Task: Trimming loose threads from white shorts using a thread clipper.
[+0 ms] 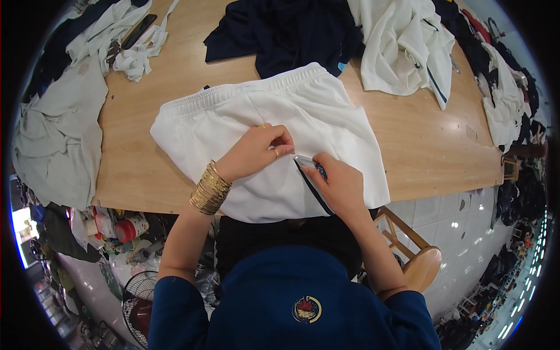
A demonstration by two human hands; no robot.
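White elastic-waist shorts [251,108] lie spread over the near edge of the table, the gathered waistband on the far side. A dark piping strip [312,188] runs down them toward me. My left hand [259,150] is closed, thumb and fingertips pinching the white cloth by the top of that strip. Just to its right, my right hand [338,181] is closed around small thread snips [304,160]. Their silvery blade points at the pinched spot, and a bit of blue shows between my fingers. Most of the handle is hidden in my palm.
Navy cloth [280,32] and a white garment with dark trim [402,52] lie farther back on the wooden table [431,143]. At left are a pale grey garment [64,128], white strips [137,61] and a phone [140,31]. A wooden stool [423,265] stands at lower right.
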